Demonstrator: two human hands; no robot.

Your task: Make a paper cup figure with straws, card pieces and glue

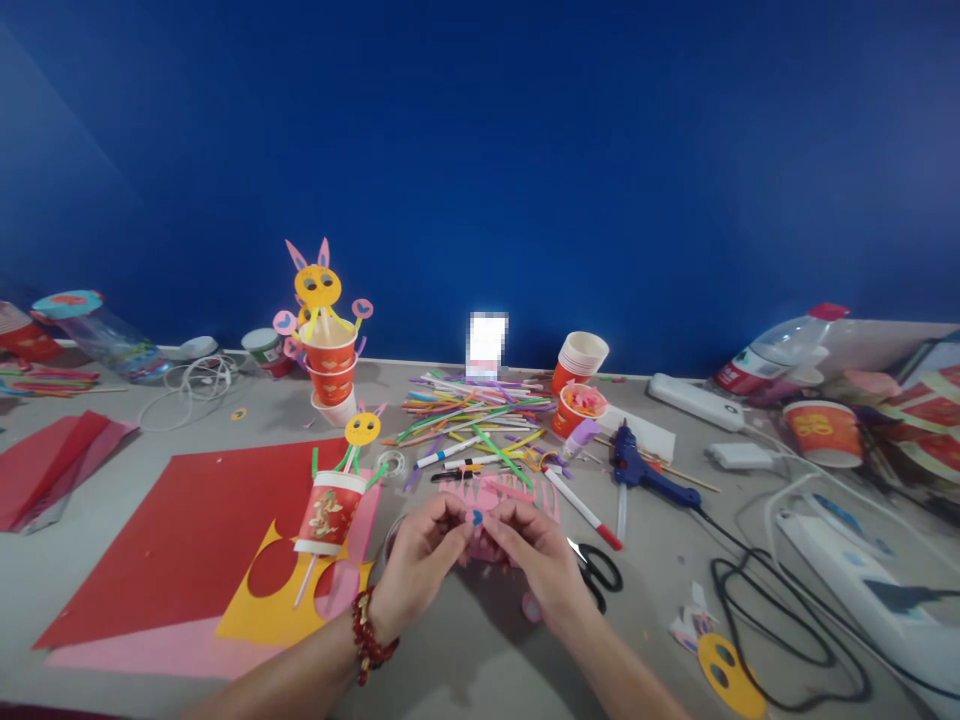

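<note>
My left hand [426,548], with a red bead bracelet at its wrist, and my right hand [534,552] meet at the middle of the table. Between their pinched fingertips is a small pink paper piece with a blue shape [477,518] on it. Behind the fingers lies cut pink paper [487,490]. Black-handled scissors [602,571] lie just right of my right hand. To the left, a red paper cup [331,512] with a yellow face [363,429] on top leans over red and yellow sheets.
A blue glue gun [645,475] with a black cable lies at the right, near a white power strip [847,570]. Colourful sticks [480,405] and markers are piled behind the hands. Stacked cups [331,375] with a yellow rabbit figure stand back left. A red sheet [187,530] covers the left.
</note>
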